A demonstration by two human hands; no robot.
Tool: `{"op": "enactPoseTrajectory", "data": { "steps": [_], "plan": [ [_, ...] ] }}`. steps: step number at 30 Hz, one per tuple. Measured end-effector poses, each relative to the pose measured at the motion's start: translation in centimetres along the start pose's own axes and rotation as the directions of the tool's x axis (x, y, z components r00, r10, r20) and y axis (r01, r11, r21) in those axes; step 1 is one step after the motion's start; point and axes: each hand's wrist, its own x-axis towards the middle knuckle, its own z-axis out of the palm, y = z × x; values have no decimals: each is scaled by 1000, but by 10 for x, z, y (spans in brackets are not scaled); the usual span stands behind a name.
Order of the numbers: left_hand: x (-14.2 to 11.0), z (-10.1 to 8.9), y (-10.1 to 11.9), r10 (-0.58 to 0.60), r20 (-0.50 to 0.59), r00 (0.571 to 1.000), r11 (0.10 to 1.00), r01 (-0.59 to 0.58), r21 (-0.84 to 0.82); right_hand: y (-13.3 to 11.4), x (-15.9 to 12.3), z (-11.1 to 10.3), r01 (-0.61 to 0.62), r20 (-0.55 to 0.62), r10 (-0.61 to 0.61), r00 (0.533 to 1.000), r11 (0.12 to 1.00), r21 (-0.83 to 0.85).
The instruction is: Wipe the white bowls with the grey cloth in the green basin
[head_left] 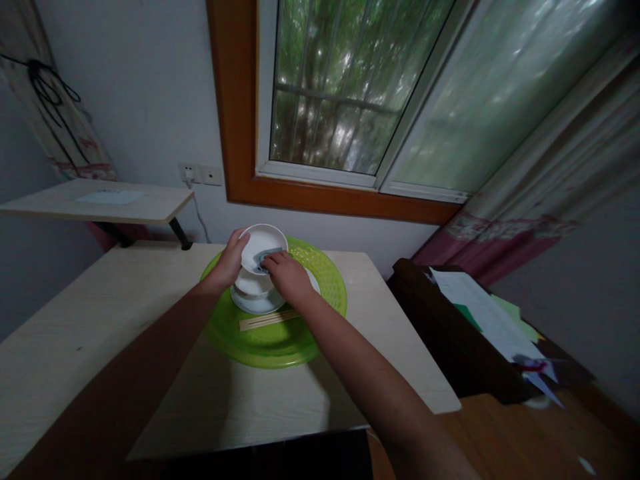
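My left hand [231, 257] grips the left rim of a white bowl [257, 241], which is tilted so its inside faces me. Inside the bowl, my right hand [287, 272] presses a small grey-blue cloth [261, 260] with closed fingers. Below it, another white bowl [253, 285] rests on a white plate [257, 307]. These stand on a round green plastic tray [270, 353] with a perforated pattern. In front of the plate lie several light wooden chopsticks [265, 320], partly behind my right wrist.
The tray stands on a pale wooden table [165, 373]. At the left rises a small shelf [100, 203] on black legs with a paper on it. Beyond are a wall socket [190, 173] and a window [345, 87]. A dark cabinet [430, 333] with papers is at the right.
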Motion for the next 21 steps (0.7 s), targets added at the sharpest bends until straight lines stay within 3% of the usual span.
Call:
{"op": "enactPoseTrajectory", "data": {
  "steps": [3,7,10,14,17,21],
  "plan": [
    [-1,-1,2,-70,5,998,989,70,-131,1,-1,-7,11,-13,-12,1000,997,-74],
    [-2,-5,7,-126,47,991,973,132,-187,1,-1,-13,56,-30,-60,998,991,-118],
    [-4,-3,12,-112,72,991,983,121,-139,-2,-1,-15,56,-48,-63,997,988,-143],
    [-7,1,14,-50,-19,999,999,49,-23,-5,-3,-12,31,-36,-37,999,989,-146],
    [-6,-1,10,3,-109,994,995,8,103,-5,-3,-4,-7,5,8,1000,999,-53],
    [-1,-7,2,138,-132,982,938,-87,336,-1,-2,9,41,71,-60,996,966,255]
  ]
}}
